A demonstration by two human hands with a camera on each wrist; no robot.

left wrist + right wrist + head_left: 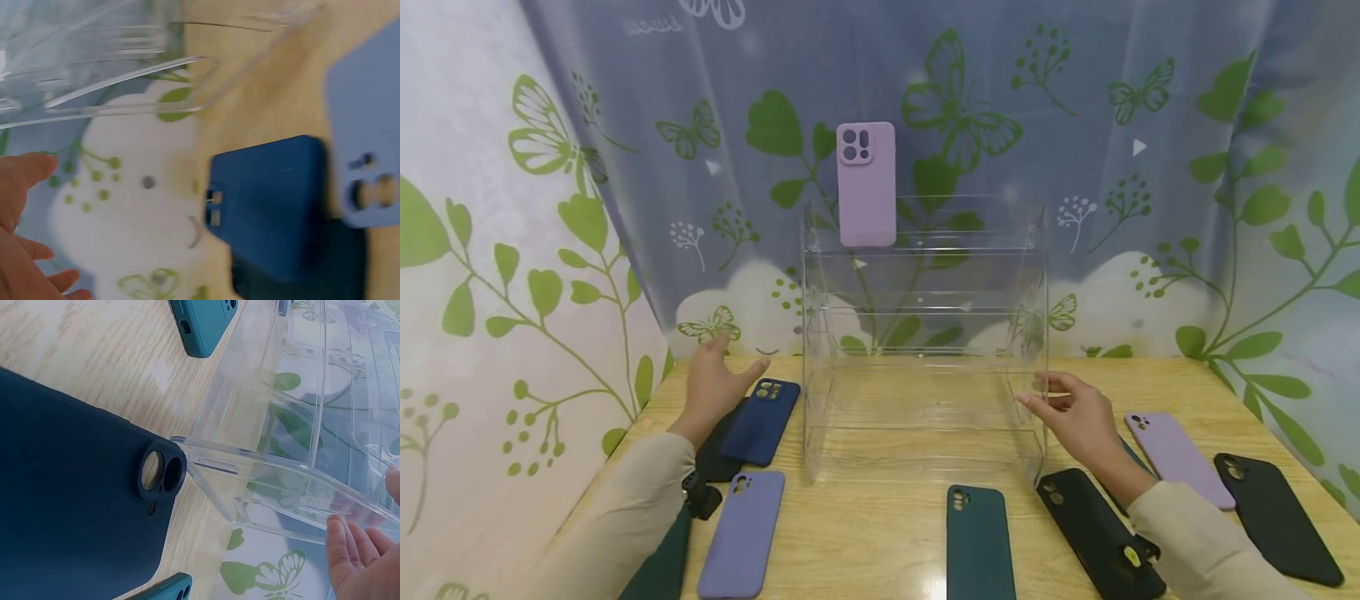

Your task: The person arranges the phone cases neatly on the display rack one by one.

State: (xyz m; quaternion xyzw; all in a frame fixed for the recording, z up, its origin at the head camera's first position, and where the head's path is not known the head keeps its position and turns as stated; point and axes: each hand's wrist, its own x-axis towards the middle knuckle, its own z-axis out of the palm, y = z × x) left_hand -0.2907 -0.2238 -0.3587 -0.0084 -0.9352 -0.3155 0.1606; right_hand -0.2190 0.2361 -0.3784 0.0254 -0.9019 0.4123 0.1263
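A clear tiered display rack (925, 429) stands on the table, with a pink phone case (868, 196) upright on its top tier. To the rack's left, my left hand (718, 387) is held with thumb and fingers spread, holding nothing. A dark blue phone case (763, 429) lies just beneath it, partly over a black one (312, 269). My right hand (1078, 417) is at the rack's right side panel, thumb apart from the fingers. In the right wrist view, its fingertips (337, 537) are right at that panel's edge.
Purple (743, 533) and dark green (658, 558) cases lie at the left. A teal case (979, 542) is in front of the rack. On the right are black (1097, 533), pink (1180, 462) and another black case (1277, 517). A leaf-patterned curtain (1120, 275) hangs behind.
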